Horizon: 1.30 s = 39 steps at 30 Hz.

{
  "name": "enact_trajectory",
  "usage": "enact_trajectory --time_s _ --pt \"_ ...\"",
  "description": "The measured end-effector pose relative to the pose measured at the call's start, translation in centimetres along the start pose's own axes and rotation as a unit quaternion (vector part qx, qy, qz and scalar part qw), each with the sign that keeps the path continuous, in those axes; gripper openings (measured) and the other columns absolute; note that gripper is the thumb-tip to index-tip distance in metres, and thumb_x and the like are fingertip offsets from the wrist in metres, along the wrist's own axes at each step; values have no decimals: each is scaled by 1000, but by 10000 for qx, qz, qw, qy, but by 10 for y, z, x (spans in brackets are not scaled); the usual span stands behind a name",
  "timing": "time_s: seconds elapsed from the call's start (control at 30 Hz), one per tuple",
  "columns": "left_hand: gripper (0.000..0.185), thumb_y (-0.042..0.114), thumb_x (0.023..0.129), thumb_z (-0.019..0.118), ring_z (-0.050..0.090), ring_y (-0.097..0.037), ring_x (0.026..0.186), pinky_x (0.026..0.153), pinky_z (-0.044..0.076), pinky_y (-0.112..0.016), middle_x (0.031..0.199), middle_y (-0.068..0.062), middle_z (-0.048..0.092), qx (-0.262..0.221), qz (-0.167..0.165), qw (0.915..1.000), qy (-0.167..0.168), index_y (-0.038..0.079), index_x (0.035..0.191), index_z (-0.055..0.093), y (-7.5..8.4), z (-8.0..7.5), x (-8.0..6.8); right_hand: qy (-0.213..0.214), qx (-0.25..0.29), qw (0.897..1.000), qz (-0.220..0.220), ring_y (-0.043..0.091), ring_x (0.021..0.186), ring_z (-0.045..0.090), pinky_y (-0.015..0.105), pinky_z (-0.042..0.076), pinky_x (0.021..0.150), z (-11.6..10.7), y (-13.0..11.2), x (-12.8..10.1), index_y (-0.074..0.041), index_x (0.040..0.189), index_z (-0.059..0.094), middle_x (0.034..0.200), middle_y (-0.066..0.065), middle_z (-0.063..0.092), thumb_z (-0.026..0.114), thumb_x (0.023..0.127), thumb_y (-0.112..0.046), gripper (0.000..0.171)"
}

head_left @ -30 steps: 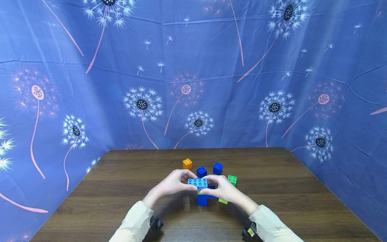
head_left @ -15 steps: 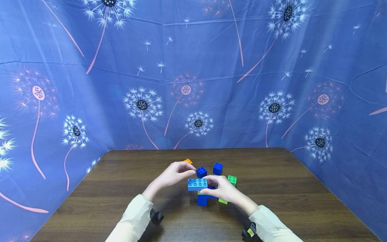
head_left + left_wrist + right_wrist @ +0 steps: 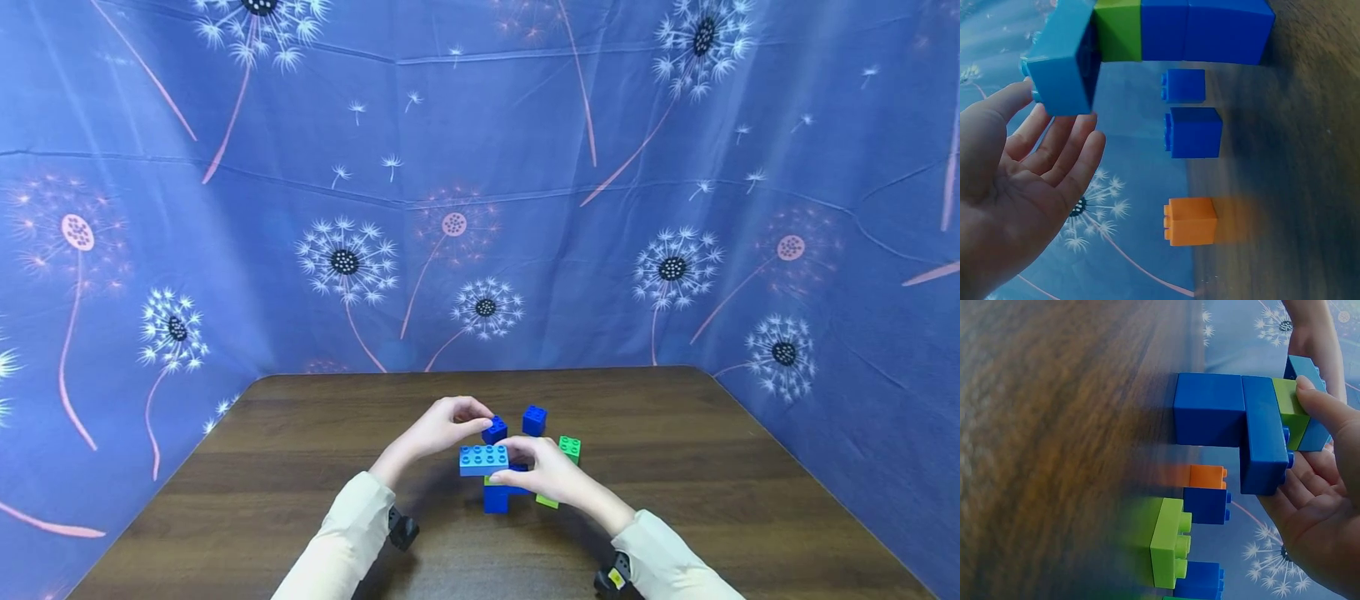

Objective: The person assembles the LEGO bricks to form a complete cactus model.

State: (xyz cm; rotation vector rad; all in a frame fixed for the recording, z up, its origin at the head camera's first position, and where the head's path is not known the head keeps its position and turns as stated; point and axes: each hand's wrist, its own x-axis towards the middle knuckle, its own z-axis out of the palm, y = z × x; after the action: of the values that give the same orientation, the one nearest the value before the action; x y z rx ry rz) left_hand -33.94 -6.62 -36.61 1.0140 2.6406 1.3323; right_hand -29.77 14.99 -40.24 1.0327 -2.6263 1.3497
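A stack of toy building bricks stands on the table: a blue brick [image 3: 496, 500] at the bottom, a longer blue one [image 3: 1263, 434] across it, then a lime brick [image 3: 1291, 412], with a light blue brick [image 3: 483, 461] on top. My right hand [image 3: 551, 472] pinches the stack's upper part, thumb against the lime and light blue bricks. My left hand [image 3: 441, 429] is raised behind and left of the stack, fingers loosely bent and holding nothing. In the head view its fingertips appear beside a dark blue brick [image 3: 495, 430]. An orange brick [image 3: 1192, 221] is hidden there behind this hand.
Another dark blue brick [image 3: 535, 421] stands farther back on the wooden table [image 3: 315, 475]. To the right are a green brick [image 3: 570, 449] and a lime brick [image 3: 1167, 544], partly covered by my right hand in the head view. A patterned blue cloth [image 3: 480, 167] hangs behind.
My left hand has let go of the light blue brick, moved up and back, then slightly right. My right hand keeps its hold. The head view has shifted a little.
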Motion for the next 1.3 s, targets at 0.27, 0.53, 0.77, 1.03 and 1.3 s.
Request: enact_trajectory --time_s 0.27,0.53,0.77,1.03,1.3 --pt "26 27 93 58 62 -16 90 80 50 -33 100 -5 68 -109 -74 9999 25 6 107 66 -12 5 6 -51 -18 10000 15 9 91 66 26 52 81 -1 -2 -1 -11 118 61 98 -2 70 67 85 -35 41" --pt "28 26 91 61 63 -17 91 86 50 -37 97 -4 69 20 -91 9999 128 3 106 66 -18 7 16 -26 -20 10000 -26 10 92 66 28 53 81 -3 -4 0 -10 118 61 99 -1 71 67 86 -35 41" --pt "26 23 91 62 63 -19 95 87 49 -38 101 -5 69 -39 -251 9996 118 4 107 66 -23 9 21 -24 29 10000 15 10 94 66 37 52 85 -3 -5 0 -10 118 61 100 0 70 68 85 -35 42" --pt "21 20 89 64 64 -22 96 85 51 -39 102 -8 69 -42 -521 9981 333 5 105 66 -31 15 28 -18 42 10000 -5 11 95 66 35 52 84 -2 -5 2 -11 117 61 101 -1 70 67 85 -36 41" --pt "23 18 87 67 65 -25 96 85 51 -41 103 -13 69 -111 -618 9964 565 5 106 65 -42 23 35 -46 39 10000 55 8 92 65 25 51 82 0 -4 1 -12 115 62 99 -2 70 69 84 -33 38"
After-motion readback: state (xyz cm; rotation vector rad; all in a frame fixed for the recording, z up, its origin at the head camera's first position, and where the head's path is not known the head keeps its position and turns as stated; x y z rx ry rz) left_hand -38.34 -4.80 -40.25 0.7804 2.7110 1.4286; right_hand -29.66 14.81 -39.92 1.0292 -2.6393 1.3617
